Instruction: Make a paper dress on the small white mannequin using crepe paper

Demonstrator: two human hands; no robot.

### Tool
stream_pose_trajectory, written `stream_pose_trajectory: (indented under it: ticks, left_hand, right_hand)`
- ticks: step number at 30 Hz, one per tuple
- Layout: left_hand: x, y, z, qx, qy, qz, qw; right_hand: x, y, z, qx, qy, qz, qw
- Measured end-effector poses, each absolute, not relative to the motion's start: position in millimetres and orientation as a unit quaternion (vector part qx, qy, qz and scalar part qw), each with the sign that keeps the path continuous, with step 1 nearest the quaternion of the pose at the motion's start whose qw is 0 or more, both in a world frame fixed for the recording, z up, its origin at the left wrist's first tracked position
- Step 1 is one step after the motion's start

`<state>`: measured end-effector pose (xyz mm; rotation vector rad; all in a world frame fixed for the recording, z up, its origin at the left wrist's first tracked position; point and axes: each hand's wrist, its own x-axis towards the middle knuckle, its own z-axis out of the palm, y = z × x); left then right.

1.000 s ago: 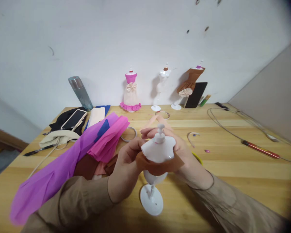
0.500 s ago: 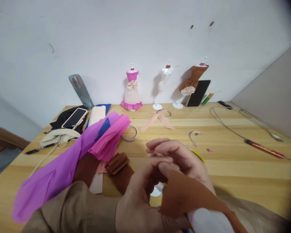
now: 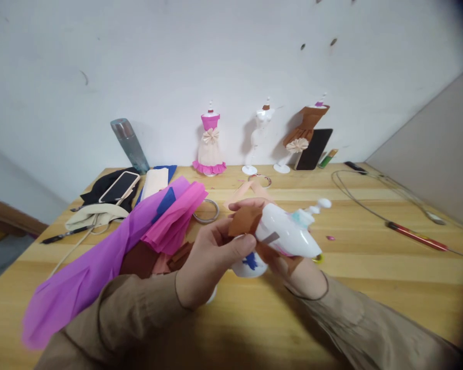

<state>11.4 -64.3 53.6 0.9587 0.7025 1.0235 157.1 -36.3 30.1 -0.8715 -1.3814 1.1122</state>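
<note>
A small white mannequin lies tilted in my hands, its beaded neck toward the right. A brown paper strip wraps around its waist, with an end hanging below. My left hand is closed at the waist, its thumb pressing the paper against the body. Behind and under the mannequin, my right hand supports it, with most of its fingers hidden. A blue patch shows on the mannequin's lower part.
Purple crepe paper and pink crepe paper lie at left, beside a tape roll. By the wall stand a pink-dressed mannequin, a bare one and a brown-dressed one. A red-handled tool lies right.
The mannequin has come up and swung round, so its neck now points right instead of being out of sight below. My hands have shifted with it, the left thumb now on the paper.
</note>
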Motion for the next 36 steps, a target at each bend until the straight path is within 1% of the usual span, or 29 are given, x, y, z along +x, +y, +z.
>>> stream_pose_trajectory:
  ticks: [3,4,6,10,13,17,22,25,32,36]
  left_hand:
    - [6.7,-59.5,56.6,0.432,0.316,0.453,0.712]
    - [5.4,-57.8,58.5,0.433,0.320,0.453,0.711]
    - [3.3,-54.5,63.5,0.433,0.339,0.447,0.706]
    - [-0.5,-48.3,73.0,0.402,0.382,0.446,0.703]
    - [-2.1,-45.2,74.7,0.375,0.402,0.446,0.706]
    - [-1.8,-44.7,70.8,0.375,0.400,0.433,0.715]
    - [-0.2,-46.5,63.6,0.398,0.375,0.417,0.726]
    - [0.5,-46.7,59.8,0.414,0.371,0.415,0.720]
    - [1.6,-47.0,57.7,0.469,0.401,0.422,0.665]
    - [2.7,-46.6,57.2,0.497,0.390,0.425,0.648]
  right_hand:
    - [163.4,-28.3,28.2,-0.339,-0.527,0.553,0.549]
    - [164.9,-25.0,28.0,-0.339,-0.514,0.559,0.556]
    - [166.5,-19.7,28.5,-0.351,-0.507,0.530,0.583]
    - [165.5,-18.6,32.0,-0.343,-0.537,0.417,0.649]
    - [165.3,-23.1,32.4,-0.301,-0.613,0.287,0.672]
    - [167.4,-26.8,29.9,-0.290,-0.700,0.113,0.643]
    - [169.4,-25.0,28.8,-0.296,-0.715,0.024,0.633]
    - [170.8,-25.1,31.7,-0.293,-0.710,0.004,0.640]
    - [170.5,-33.4,40.4,-0.341,-0.700,0.020,0.627]
    - [167.9,-32.4,40.4,-0.359,-0.686,0.028,0.632]
